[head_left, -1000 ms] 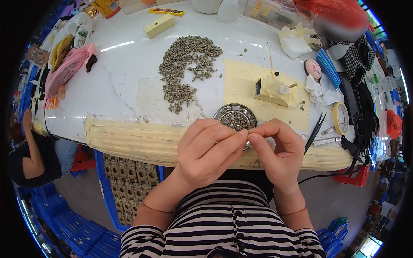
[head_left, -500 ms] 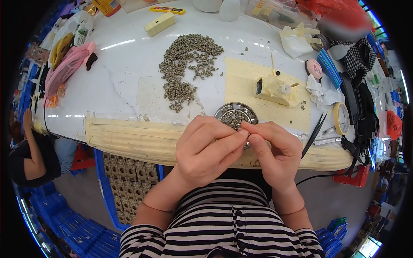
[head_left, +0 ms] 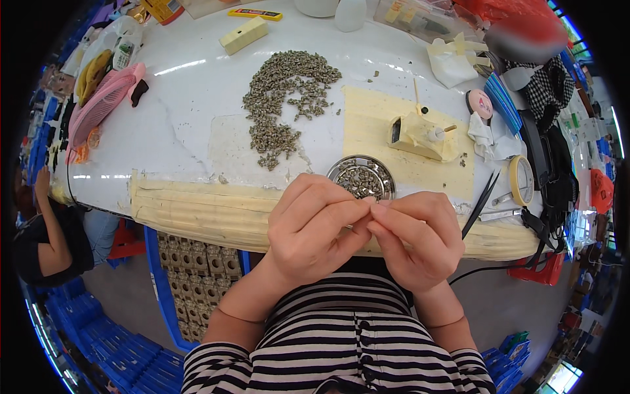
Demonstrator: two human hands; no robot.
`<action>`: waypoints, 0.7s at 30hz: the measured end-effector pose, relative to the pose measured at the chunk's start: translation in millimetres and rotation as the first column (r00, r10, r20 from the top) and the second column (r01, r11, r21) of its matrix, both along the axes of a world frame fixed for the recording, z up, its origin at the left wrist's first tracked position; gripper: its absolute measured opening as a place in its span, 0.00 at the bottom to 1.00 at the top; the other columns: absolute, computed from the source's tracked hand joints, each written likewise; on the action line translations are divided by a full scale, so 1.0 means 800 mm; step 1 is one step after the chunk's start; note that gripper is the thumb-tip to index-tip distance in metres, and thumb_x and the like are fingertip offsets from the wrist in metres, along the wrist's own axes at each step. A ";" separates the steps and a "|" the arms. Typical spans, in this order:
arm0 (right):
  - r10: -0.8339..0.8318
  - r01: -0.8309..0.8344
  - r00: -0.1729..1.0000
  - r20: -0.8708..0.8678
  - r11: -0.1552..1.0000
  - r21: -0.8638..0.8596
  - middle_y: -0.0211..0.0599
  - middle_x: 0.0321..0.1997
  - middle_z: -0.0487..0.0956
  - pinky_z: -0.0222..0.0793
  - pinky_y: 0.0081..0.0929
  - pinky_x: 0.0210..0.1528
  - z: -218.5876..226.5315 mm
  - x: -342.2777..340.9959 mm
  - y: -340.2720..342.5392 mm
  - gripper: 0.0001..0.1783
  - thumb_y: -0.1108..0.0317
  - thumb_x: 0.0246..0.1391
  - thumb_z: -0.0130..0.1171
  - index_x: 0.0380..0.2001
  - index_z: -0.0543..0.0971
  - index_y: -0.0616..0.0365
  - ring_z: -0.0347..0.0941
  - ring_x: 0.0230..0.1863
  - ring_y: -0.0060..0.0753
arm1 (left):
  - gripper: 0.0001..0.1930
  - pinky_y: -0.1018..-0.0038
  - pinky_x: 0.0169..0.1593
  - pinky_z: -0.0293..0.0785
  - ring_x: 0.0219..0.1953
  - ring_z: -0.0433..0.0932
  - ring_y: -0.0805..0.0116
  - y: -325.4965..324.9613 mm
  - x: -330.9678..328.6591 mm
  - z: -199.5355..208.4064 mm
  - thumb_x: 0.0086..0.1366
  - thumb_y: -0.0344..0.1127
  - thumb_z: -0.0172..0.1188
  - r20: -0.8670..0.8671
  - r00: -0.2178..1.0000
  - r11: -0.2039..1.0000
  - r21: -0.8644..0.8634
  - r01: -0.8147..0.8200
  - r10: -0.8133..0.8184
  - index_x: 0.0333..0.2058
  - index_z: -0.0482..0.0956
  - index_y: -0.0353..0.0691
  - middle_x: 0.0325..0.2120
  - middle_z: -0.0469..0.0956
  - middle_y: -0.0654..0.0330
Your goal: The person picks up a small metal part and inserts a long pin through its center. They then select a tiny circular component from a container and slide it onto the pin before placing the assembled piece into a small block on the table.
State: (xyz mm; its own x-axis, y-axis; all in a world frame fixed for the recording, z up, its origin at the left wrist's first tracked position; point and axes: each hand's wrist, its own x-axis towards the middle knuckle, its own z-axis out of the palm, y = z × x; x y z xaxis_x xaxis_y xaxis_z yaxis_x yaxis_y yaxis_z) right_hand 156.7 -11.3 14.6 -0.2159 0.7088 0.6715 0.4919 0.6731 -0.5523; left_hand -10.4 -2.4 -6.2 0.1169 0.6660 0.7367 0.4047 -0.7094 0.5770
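Note:
My left hand (head_left: pixel 319 226) and my right hand (head_left: pixel 420 236) meet fingertip to fingertip above the table's front edge. Both are closed in a pinch, and whatever sits between the tips is too small and too covered to name. Just beyond the fingers stands a round steel dish (head_left: pixel 336 167) holding many small metal parts (head_left: pixel 361 180); the fingers hide its near side. Farther off to the left, a large heap of similar small metal parts (head_left: pixel 295 69) is spread on the white tabletop.
A tape-wrapped block (head_left: pixel 420 139) with a thin rod stands right of the dish. Black tweezers (head_left: pixel 482 203) and a tape roll (head_left: pixel 522 180) lie farther right. A blue crate (head_left: pixel 164 289) of metal pieces is below left. Another person (head_left: pixel 56 236) sits at far left.
My right hand has turned inward and its fingers have drawn closer to the left fingertips. Both hands sit slightly nearer me, uncovering more of the dish.

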 end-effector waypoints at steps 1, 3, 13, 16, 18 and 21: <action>0.000 -0.003 0.999 0.045 0.998 0.067 0.37 0.30 0.82 0.72 0.25 0.33 0.000 -0.001 0.001 0.15 0.78 0.41 0.72 0.36 0.85 0.61 0.77 0.30 0.35 | 0.15 0.72 0.29 0.72 0.29 0.76 0.63 0.001 0.000 -0.001 0.40 0.21 0.72 0.011 1.000 1.000 -0.004 -0.006 0.006 0.32 0.84 0.35 0.26 0.77 0.61; -0.015 0.014 1.000 0.022 0.999 0.035 0.37 0.31 0.82 0.73 0.25 0.33 -0.003 -0.001 0.002 0.16 0.79 0.41 0.72 0.38 0.86 0.61 0.77 0.30 0.34 | 0.16 0.73 0.29 0.72 0.28 0.76 0.63 0.001 0.000 -0.002 0.40 0.21 0.72 0.034 0.999 1.000 -0.011 -0.019 0.019 0.32 0.84 0.35 0.25 0.76 0.61; -0.044 -0.297 0.870 -0.491 0.749 -0.593 0.38 0.30 0.82 0.73 0.22 0.37 -0.004 0.005 -0.004 0.09 0.78 0.49 0.68 0.36 0.84 0.64 0.78 0.32 0.31 | 0.17 0.73 0.30 0.72 0.28 0.75 0.63 -0.002 -0.005 0.003 0.41 0.20 0.71 -0.022 0.999 0.999 0.032 0.031 -0.030 0.34 0.85 0.36 0.27 0.78 0.62; -0.045 -0.231 0.896 -0.442 0.802 -0.550 0.37 0.30 0.82 0.72 0.23 0.36 -0.005 0.009 -0.004 0.10 0.78 0.46 0.70 0.35 0.84 0.63 0.78 0.31 0.31 | 0.17 0.72 0.30 0.72 0.28 0.75 0.63 -0.001 -0.004 0.002 0.41 0.20 0.71 -0.018 0.999 0.999 0.026 0.028 -0.027 0.34 0.85 0.36 0.27 0.77 0.62; -0.006 -0.094 0.965 -0.264 0.927 -0.364 0.36 0.31 0.82 0.72 0.24 0.34 -0.005 0.008 -0.003 0.11 0.78 0.44 0.71 0.35 0.84 0.63 0.77 0.31 0.32 | 0.17 0.72 0.30 0.72 0.28 0.75 0.63 0.000 -0.001 0.002 0.41 0.20 0.71 -0.004 1.000 1.000 0.013 0.013 -0.013 0.34 0.85 0.36 0.26 0.77 0.62; 0.013 -0.017 0.999 -0.052 0.998 -0.065 0.36 0.30 0.82 0.71 0.25 0.33 0.000 0.001 0.000 0.14 0.78 0.41 0.73 0.35 0.85 0.62 0.77 0.30 0.33 | 0.16 0.72 0.29 0.72 0.28 0.75 0.63 -0.001 0.000 0.001 0.41 0.20 0.72 0.010 1.000 1.000 -0.021 0.004 -0.003 0.33 0.84 0.35 0.26 0.77 0.61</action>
